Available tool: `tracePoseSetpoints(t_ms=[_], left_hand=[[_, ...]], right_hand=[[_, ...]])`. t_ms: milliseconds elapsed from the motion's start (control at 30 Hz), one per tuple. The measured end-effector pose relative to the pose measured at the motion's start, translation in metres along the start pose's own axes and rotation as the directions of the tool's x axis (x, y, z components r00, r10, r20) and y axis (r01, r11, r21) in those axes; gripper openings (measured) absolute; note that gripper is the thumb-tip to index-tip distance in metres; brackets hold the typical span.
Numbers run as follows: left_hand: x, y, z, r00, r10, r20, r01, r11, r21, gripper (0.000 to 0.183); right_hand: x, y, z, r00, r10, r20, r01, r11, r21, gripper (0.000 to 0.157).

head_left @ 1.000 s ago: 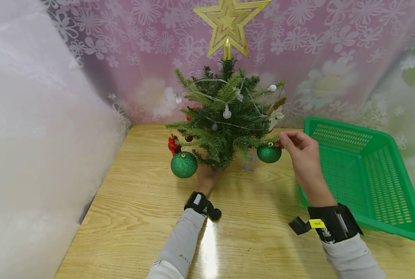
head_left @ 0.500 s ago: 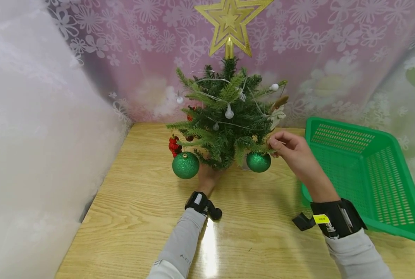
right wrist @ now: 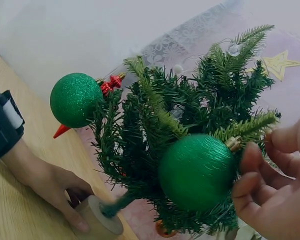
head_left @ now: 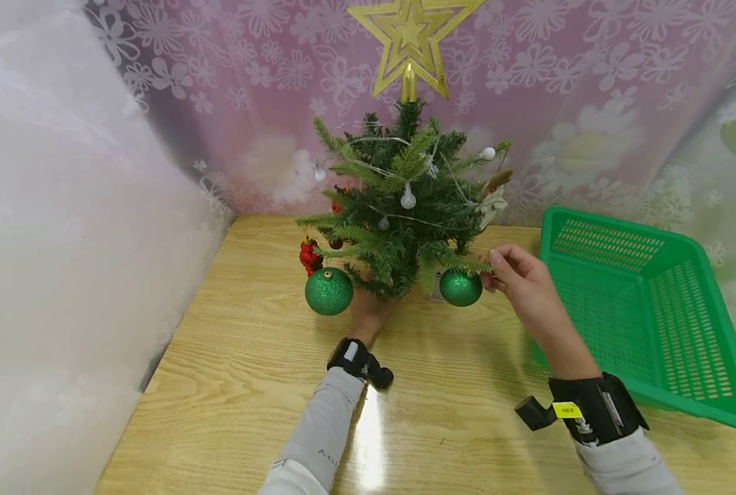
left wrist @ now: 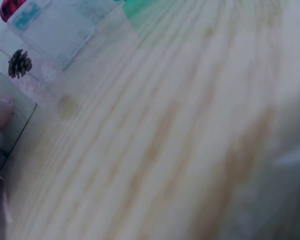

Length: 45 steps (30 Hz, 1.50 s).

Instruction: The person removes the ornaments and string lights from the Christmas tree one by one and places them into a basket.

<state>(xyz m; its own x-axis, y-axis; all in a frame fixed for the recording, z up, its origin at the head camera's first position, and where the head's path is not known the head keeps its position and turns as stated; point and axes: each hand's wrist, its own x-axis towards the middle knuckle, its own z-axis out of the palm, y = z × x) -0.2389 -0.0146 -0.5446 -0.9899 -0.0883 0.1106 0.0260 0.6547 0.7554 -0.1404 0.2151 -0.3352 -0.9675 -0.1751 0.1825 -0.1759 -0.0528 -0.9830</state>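
A small artificial Christmas tree (head_left: 398, 227) stands on the table, topped by a gold star (head_left: 409, 38). My left hand (right wrist: 55, 185) grips its cylindrical base (right wrist: 95, 220) at the bottom; the thumb (left wrist: 0, 112) lies on the base in the left wrist view. A glittery green bauble (head_left: 461, 287) hangs by its gold cap from a low right branch (right wrist: 250, 125). My right hand (head_left: 525, 289) is at that branch's tip, its fingers loosely bent and fingertips apart beside the bauble. Another green bauble (head_left: 328, 291) hangs at lower left.
A green plastic basket (head_left: 640, 405) stands on the table (head_left: 250, 399) at right. Red ornaments (head_left: 309, 258) and clear bulbs (head_left: 407, 197) hang on the tree. Behind the base are a clear box (left wrist: 55, 32) and a pine cone (left wrist: 20, 63). A floral curtain (head_left: 244, 130) backs the table.
The right hand and its bauble moved left and down; then the hand drew back slightly right while the bauble stayed under the branch. The left hand keeps its hold on the base.
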Motion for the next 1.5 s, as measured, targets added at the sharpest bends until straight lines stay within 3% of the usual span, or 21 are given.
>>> tracePoseSetpoints(t_ms=[67, 167, 333, 400, 533, 633, 733, 867, 933, 1000, 1100, 1200, 1267, 1333, 1400, 1500], left_hand=[[0.001, 0.001, -0.001, 1.000, 0.000, -0.004, 0.000, 1.000, 0.004, 0.074], [0.001, 0.000, -0.001, 1.000, -0.002, 0.000, 0.002, 1.000, -0.001, 0.074], [-0.001, 0.000, -0.002, 1.000, 0.007, -0.004, -0.007, 1.000, -0.019, 0.073], [-0.003, 0.002, -0.004, 1.000, 0.011, -0.009, -0.012, 1.000, -0.024, 0.073], [-0.005, 0.006, -0.007, 1.000, 0.010, -0.018, -0.010, 1.000, -0.024, 0.072], [-0.005, 0.006, -0.006, 1.000, 0.005, -0.013, -0.005, 1.000, -0.019, 0.072], [-0.006, 0.006, -0.005, 1.000, -0.019, 0.002, 0.019, 0.999, -0.028, 0.072], [-0.006, 0.008, -0.007, 0.999, -0.040, 0.013, 0.041, 0.999, -0.014, 0.072], [-0.006, 0.009, -0.008, 0.998, -0.058, 0.021, 0.058, 0.998, 0.004, 0.072], [-0.005, 0.010, -0.008, 0.997, -0.078, 0.026, 0.078, 0.996, 0.032, 0.067], [-0.006, 0.010, -0.008, 0.995, -0.094, 0.043, 0.089, 0.990, 0.106, 0.051], [-0.006, 0.010, -0.008, 0.998, -0.057, 0.041, 0.048, 0.983, 0.178, 0.051], [-0.006, 0.009, -0.007, 0.999, -0.022, 0.029, 0.015, 0.979, 0.203, 0.058], [-0.005, 0.009, -0.007, 1.000, 0.002, 0.012, -0.004, 0.981, 0.192, 0.065], [-0.005, 0.009, -0.007, 1.000, 0.010, 0.001, -0.010, 0.982, 0.190, 0.060], [-0.004, 0.009, -0.006, 0.999, 0.035, -0.002, -0.034, 0.976, 0.217, 0.058]], right_hand=[[0.003, 0.001, -0.001, 0.997, 0.011, 0.071, -0.014, 0.999, 0.040, 0.016], [0.009, 0.000, -0.006, 0.989, 0.045, 0.139, -0.047, 0.999, 0.016, 0.016], [0.021, -0.013, -0.013, 0.966, 0.120, 0.228, -0.086, 0.984, -0.156, 0.016], [0.028, -0.019, -0.016, 0.940, 0.164, 0.298, -0.101, 0.971, -0.215, 0.017], [0.039, -0.028, -0.016, 0.868, 0.267, 0.419, -0.117, 0.929, -0.350, 0.023], [0.041, -0.035, -0.013, 0.845, 0.318, 0.429, -0.086, 0.874, -0.478, 0.028], [0.038, -0.045, -0.008, 0.854, 0.318, 0.412, -0.007, 0.799, -0.601, 0.023], [0.033, -0.054, 0.000, 0.892, 0.177, 0.416, 0.196, 0.679, -0.708, 0.015], [0.032, -0.055, 0.004, 0.891, 0.063, 0.450, 0.307, 0.647, -0.698, 0.012], [0.033, -0.053, 0.007, 0.862, -0.034, 0.506, 0.394, 0.673, -0.626, 0.011], [0.035, -0.046, 0.006, 0.819, -0.108, 0.564, 0.428, 0.769, -0.474, 0.011], [0.035, -0.041, 0.003, 0.825, -0.071, 0.561, 0.353, 0.840, -0.412, 0.011], [0.035, -0.040, 0.001, 0.840, -0.032, 0.541, 0.318, 0.838, -0.443, 0.010], [0.034, -0.040, 0.001, 0.849, -0.005, 0.528, 0.310, 0.815, -0.490, 0.009], [0.034, -0.042, 0.000, 0.849, -0.001, 0.528, 0.327, 0.786, -0.525, 0.008], [0.032, -0.043, 0.000, 0.827, -0.076, 0.557, 0.443, 0.698, -0.562, 0.008]])
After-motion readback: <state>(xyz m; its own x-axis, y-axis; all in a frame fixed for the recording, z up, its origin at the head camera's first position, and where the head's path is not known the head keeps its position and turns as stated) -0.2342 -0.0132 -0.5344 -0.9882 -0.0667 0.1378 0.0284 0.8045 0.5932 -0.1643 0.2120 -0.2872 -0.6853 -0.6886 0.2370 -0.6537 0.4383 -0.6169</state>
